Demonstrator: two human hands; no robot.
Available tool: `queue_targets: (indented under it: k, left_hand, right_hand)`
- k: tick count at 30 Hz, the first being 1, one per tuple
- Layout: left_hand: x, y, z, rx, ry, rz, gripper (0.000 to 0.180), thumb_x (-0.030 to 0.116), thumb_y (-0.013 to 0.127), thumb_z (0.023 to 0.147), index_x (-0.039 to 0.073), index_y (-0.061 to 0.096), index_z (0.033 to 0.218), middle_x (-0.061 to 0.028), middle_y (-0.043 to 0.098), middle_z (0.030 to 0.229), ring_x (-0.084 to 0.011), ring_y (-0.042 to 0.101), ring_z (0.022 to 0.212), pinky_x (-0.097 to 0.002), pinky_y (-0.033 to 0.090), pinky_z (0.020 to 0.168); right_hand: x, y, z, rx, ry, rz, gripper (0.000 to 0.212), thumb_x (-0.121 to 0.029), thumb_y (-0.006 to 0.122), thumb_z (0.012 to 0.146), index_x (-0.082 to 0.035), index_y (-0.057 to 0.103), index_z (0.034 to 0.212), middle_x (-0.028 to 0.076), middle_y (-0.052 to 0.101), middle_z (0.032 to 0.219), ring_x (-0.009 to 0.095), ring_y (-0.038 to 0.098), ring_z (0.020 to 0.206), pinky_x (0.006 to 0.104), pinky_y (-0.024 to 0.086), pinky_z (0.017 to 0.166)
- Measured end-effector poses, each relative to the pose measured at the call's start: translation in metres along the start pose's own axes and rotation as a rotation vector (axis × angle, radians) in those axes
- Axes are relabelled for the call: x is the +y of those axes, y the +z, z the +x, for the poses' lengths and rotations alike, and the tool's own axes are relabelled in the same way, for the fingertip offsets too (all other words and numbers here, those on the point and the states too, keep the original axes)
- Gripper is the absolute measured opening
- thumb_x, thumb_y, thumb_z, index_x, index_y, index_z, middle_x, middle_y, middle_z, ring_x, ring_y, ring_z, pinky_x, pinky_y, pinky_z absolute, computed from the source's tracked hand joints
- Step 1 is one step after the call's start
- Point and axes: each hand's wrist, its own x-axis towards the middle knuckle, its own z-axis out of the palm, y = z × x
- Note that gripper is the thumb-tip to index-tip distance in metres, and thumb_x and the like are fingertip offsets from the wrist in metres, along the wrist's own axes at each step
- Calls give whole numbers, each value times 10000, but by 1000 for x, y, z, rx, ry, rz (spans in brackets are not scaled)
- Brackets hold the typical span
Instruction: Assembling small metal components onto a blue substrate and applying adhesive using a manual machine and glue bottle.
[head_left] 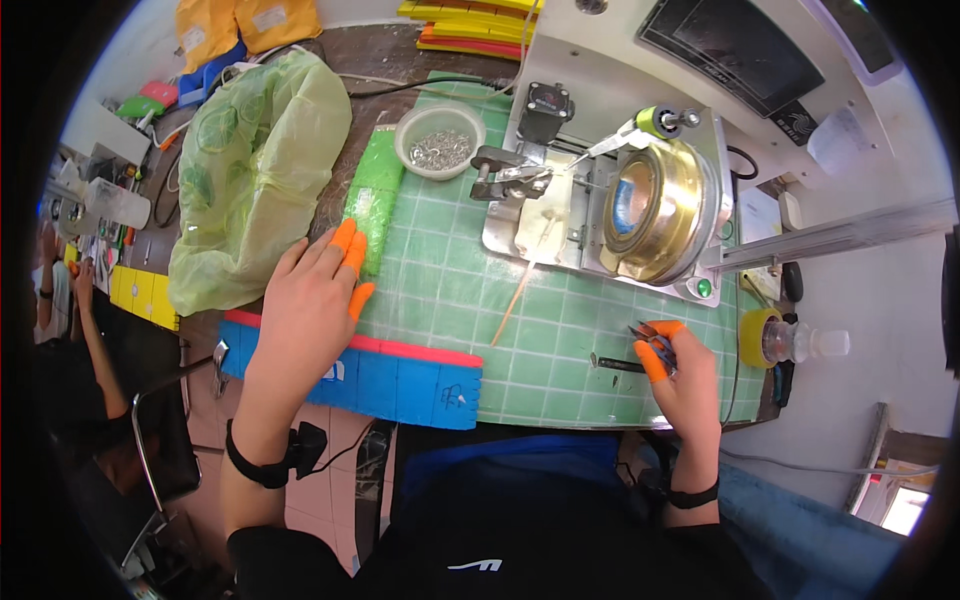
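Observation:
My left hand [318, 285], with orange finger cots on some fingers, is open with its fingers stretched forward. Its fingertips reach the near end of a green, shiny plastic packet [378, 185], beside a pale green plastic bag [265, 170]. My right hand [685, 370] has orange cots on the thumb and index finger. Those fingers are closed on a small dark metal tool [662, 347], mostly hidden by the hand, so its exact kind is unclear. A thin black stick-like piece [617, 365] lies on the green mat [565, 330] just left of that hand.
A bench machine [560, 230] with a brass-coloured wheel [685, 215] and metal clamp [510, 180] stands at the back. Left of it is a bowl [404, 128] of small metal pieces. A blue strip [410, 390] lies along the front edge. Another person's arm [97, 345] shows far left.

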Motion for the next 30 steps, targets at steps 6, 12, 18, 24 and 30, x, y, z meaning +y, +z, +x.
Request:
queue_targets:
  k: [6,12,18,24,30]
  left_hand:
    - [-37,-45,31,-189,-260,-332,501,164,697,858,99,599,1345,-127,566,1401,-342,538,1265,-450,416,1069]
    - [-26,-133,39,-47,-31,-19,792,238,821,716,104,525,1438,-170,458,1512,-421,492,1311,-457,402,1092]
    - [8,-125,73,5,204,-269,879,250,838,699,34,462,1464,-194,453,1509,-382,500,1308,-428,381,1102]
    - [49,-54,111,53,218,-245,879,97,804,686,7,412,1468,-178,523,1296,-342,565,1080,-429,451,931]
    - [64,8,124,288,149,-264,709,-32,710,676,-64,481,1347,-181,511,1064,-361,570,890,-434,477,758]
  right_hand:
    - [19,-3,2,15,6,-5,219,-16,712,850,8,661,1061,172,632,959,335,643,817,359,518,732]
    - [23,-15,-7,-13,-79,-172,292,-19,743,804,-15,673,1087,151,625,1012,358,617,877,386,511,789]
    - [-29,-17,5,-128,-168,144,293,-101,754,849,-42,682,1127,136,634,1067,286,631,870,348,515,796]
    - [-95,44,43,-240,-310,754,417,-105,625,969,-48,503,1364,83,568,1133,147,567,856,287,477,804]
    - [-110,95,86,67,-58,1164,292,-147,489,1063,-35,418,1324,28,489,1121,72,484,880,235,418,840]
